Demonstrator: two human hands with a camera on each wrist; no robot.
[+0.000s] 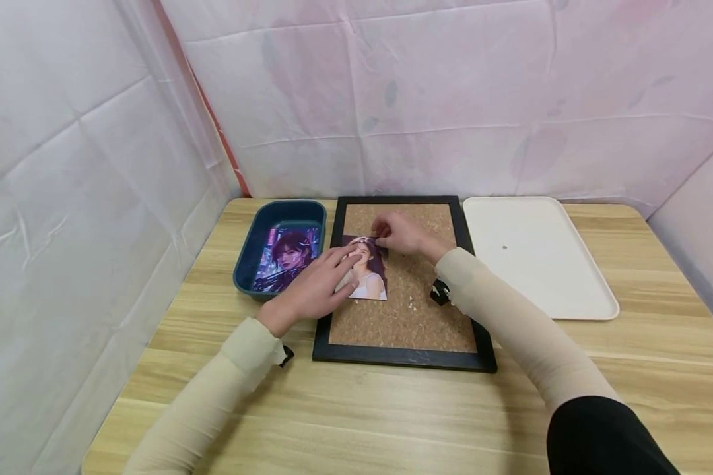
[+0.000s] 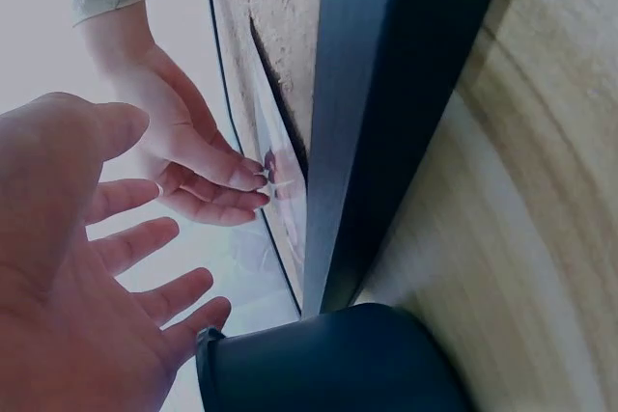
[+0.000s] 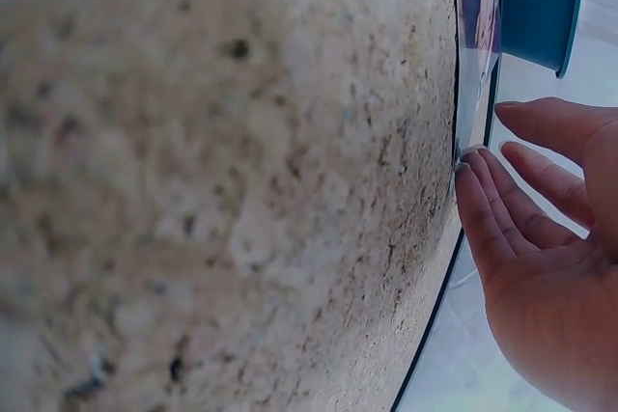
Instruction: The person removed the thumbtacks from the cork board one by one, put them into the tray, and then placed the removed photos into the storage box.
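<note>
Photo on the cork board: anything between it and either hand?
Nothing visible. The left hand rests straight fingers on the photo; the right hand has its fingertips at its top edge. It lies flat on the cork board, nothing on top.

My left hand [image 1: 311,287] lies flat, fingers straight and spread, reaching forward. My right hand [image 1: 401,236] is bent in from the right, fingertips [image 3: 470,173] pressed down together, forearm angled across.
</note>
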